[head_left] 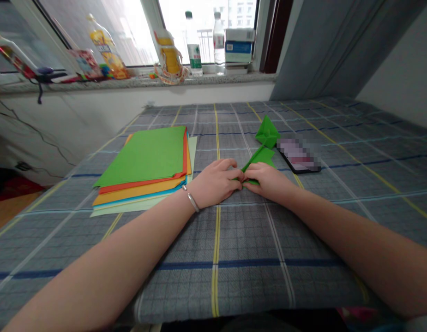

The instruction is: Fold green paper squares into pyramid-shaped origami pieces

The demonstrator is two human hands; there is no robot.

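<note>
A piece of folded green paper (260,157) lies on the checked tablecloth in front of me, one edge raised in a fold. From its left side my left hand (216,183) pinches the near end, fingers curled. On the right, my right hand (268,180) presses and grips the same end, its fingertips meeting those of the left. The fingertips cover that part of the paper. Just beyond it stands a folded green paper piece (267,131) with a pointed top. A bracelet (193,202) circles my left wrist.
A stack of coloured paper (147,154), green on top, lies left of my hands. A phone (298,156) rests at the right, close to the folded pieces. Bottles (194,46), a yellow cup (171,57) and boxes (239,46) line the windowsill behind the checked tablecloth (185,286).
</note>
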